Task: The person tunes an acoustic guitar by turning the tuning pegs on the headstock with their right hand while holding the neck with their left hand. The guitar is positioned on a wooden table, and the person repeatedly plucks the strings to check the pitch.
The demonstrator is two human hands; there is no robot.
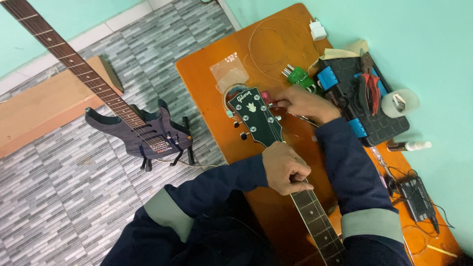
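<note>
Guitar neck (315, 216) is lying along the orange table (207, 83), with the black headstock (256, 116) pointing toward the far end and sitting well inside the table edges. Left hand (286, 167) is closing around the neck just below the headstock, fingers curled over it, gripping. Right hand (305, 103) is reaching to the right edge of the headstock, fingertips pinching at a tuning peg (272, 104) beside a small red part (266, 95); can't tell exactly what it's holding. Right side is crowded: black tool tray (374, 123) with red pliers (372, 88), green tool (298, 76), tape roll (400, 102), all hugging the wall-side edge. Open table beyond the headstock, only a clear plastic bag (229, 69) and coiled string (276, 47) lying there. Left of the table the tiled floor is open; dark electric guitar (143, 130) is standing well apart.
</note>
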